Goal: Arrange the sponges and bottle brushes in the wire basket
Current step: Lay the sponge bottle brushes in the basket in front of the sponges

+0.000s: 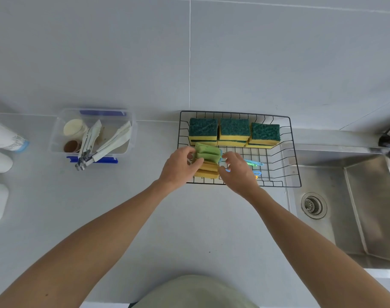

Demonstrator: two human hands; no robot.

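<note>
three sponges (234,130) already line the far side of the basket (294,152); left hand (178,167) grips the green and yellow brushes (207,162) at its near left, right hand (238,172) pinches their handles, so nearly done.

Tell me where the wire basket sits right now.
In the head view the wire basket sits on the counter against the wall, centre-right, just left of the sink.

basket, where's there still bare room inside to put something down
Bare wire shows in the basket's right half, between the sponge row at the back and the front rim, apart from thin brush handles lying there. The left front is crowded: both hands are on the green and yellow brush heads.
</note>
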